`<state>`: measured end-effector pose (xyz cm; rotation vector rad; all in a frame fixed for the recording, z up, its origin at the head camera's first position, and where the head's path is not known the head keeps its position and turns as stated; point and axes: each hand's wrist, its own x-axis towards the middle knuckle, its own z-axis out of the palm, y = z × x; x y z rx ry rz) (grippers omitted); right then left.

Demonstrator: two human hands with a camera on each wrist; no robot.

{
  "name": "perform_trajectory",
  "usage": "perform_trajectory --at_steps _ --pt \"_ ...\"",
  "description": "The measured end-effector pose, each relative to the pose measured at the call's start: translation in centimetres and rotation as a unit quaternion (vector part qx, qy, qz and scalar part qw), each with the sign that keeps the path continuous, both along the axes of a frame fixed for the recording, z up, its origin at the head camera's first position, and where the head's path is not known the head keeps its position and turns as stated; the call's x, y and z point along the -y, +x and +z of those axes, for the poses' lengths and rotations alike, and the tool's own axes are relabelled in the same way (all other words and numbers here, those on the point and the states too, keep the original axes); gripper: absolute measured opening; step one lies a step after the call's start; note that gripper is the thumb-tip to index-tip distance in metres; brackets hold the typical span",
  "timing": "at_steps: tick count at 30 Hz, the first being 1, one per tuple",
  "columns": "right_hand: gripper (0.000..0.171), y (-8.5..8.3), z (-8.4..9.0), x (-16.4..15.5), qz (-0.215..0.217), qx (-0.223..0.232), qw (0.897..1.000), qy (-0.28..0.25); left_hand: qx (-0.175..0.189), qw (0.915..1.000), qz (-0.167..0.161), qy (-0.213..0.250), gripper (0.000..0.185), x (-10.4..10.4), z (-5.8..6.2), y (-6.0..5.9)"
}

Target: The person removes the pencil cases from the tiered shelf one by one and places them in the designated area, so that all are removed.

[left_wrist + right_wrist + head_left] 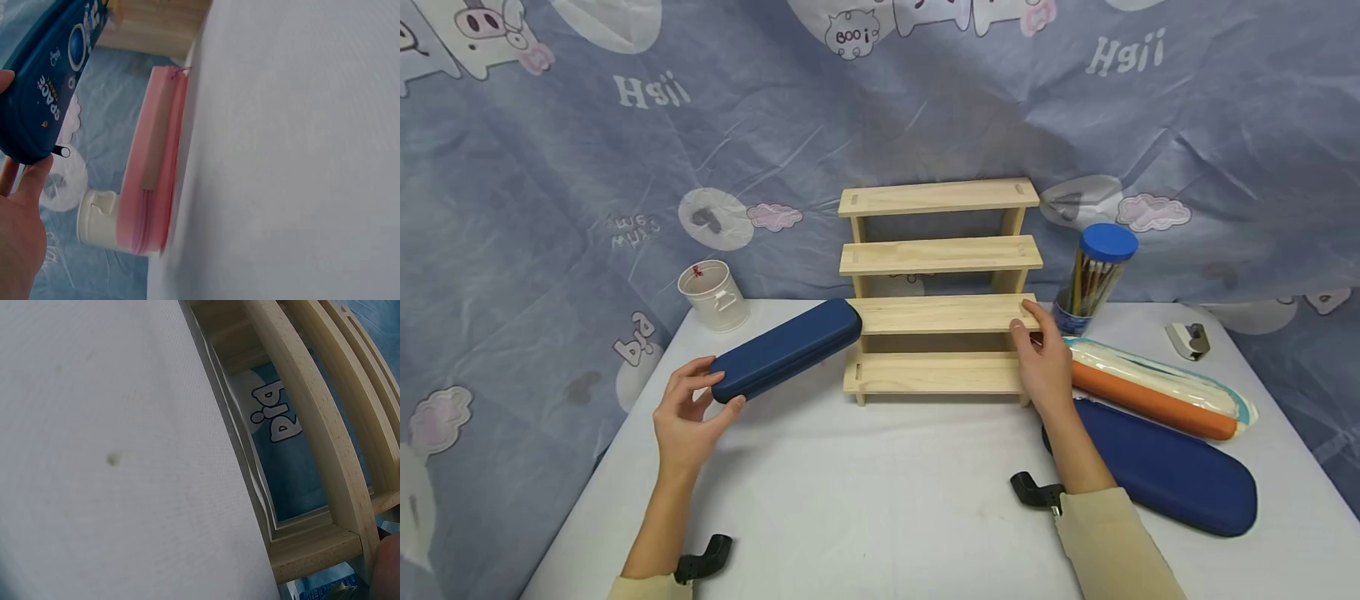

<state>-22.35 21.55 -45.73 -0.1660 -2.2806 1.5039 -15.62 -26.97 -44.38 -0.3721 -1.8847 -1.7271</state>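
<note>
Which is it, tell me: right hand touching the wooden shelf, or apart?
Touching. The head view shows the right hand with its fingers on the right end of the wooden shelf.

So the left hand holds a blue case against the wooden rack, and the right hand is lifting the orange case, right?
Not quite. The right hand rests on the rack; the orange case lies untouched on the table, as the head view shows. The left hand does hold the blue case.
</note>
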Motion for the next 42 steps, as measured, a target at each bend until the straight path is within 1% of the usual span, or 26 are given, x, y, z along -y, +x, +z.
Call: perform_trajectory --at_steps 4,10,17,22,27,31,38,40,42 --pt "0.052 0.0 0.0 0.0 0.0 0.0 1.0 0.001 0.004 0.9999 0.01 0.003 0.045 0.6 -0.2 0.2" --pt "0.052 0.1 0.2 0.1 0.001 -0.001 1.0 0.001 0.009 0.9996 0.021 0.016 0.045 1.4 -0.2 0.6" --pt "0.052 0.1 -0.1 0.0 -0.001 -0.005 1.0 0.005 0.02 0.9991 0.038 0.009 0.047 2.5 -0.8 1.0" --pt "0.051 0.0 -0.1 0.0 0.0 -0.006 1.0 0.002 0.028 0.9986 0.045 0.006 0.047 3.1 -0.9 1.3" --pt "0.051 0.0 0.0 0.1 -0.003 -0.006 1.0 0.001 0.045 0.9979 0.046 0.005 0.047 3.5 -1.2 1.7" --pt "0.052 0.0 -0.1 0.1 -0.002 -0.006 1.0 0.001 0.063 0.9972 0.036 0.022 0.047 4.1 -1.4 1.9" --pt "0.053 0.0 0.1 0.2 0.001 -0.01 1.0 0.002 0.088 0.9957 0.029 -0.003 0.047 4.7 -1.8 2.4" --pt "0.054 0.1 0.1 0.2 0.001 -0.008 1.0 0.002 0.093 0.9954 0.025 -0.004 0.047 4.8 -1.8 2.5" --pt "0.054 0.1 0.1 0.1 0.001 -0.006 1.0 0.001 0.101 0.9945 0.027 -0.007 0.046 4.9 -1.8 2.6"
